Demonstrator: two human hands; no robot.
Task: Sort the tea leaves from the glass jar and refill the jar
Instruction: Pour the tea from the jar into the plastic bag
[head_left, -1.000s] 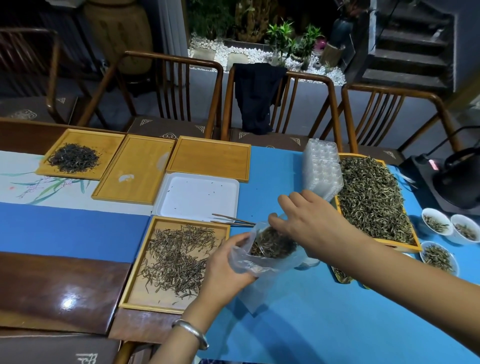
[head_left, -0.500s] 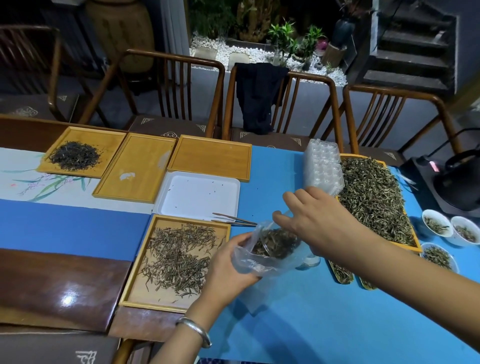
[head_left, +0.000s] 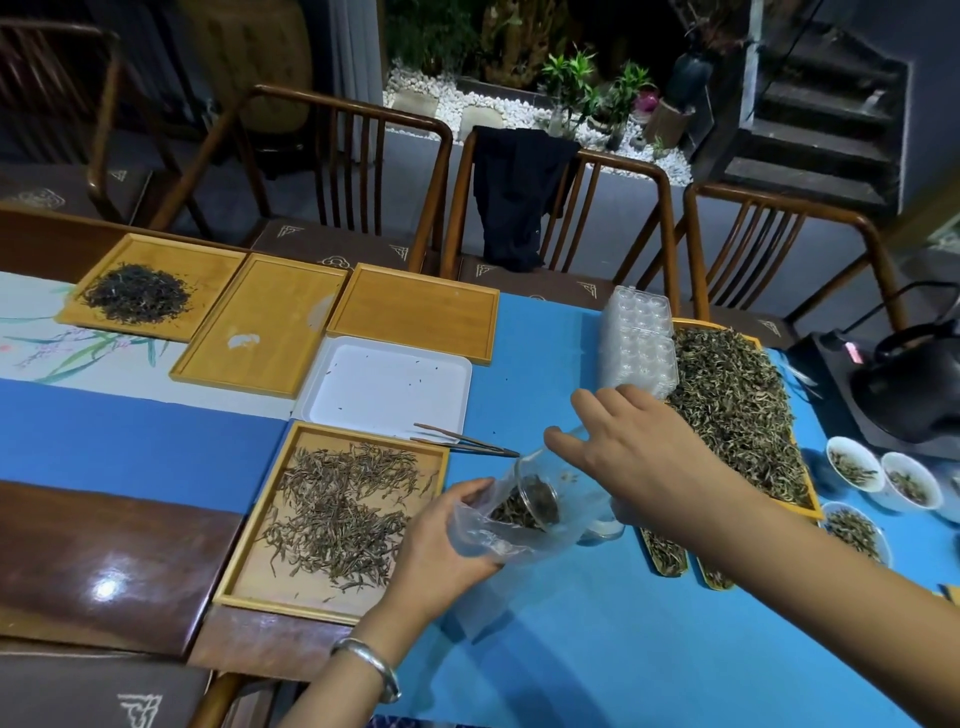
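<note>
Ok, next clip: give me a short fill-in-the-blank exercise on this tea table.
1. The left hand grips a clear plastic ____.
2. The right hand tilts the glass jar so its mouth points into the ____.
3. The tweezers rest on the edge of the ____ tray.
4. The left wrist wears a ____ bangle.

Missing: bag; bag; white; silver

Your left wrist carries a plain silver bangle (head_left: 370, 670); both your forearms are bare, no sleeves visible.
</note>
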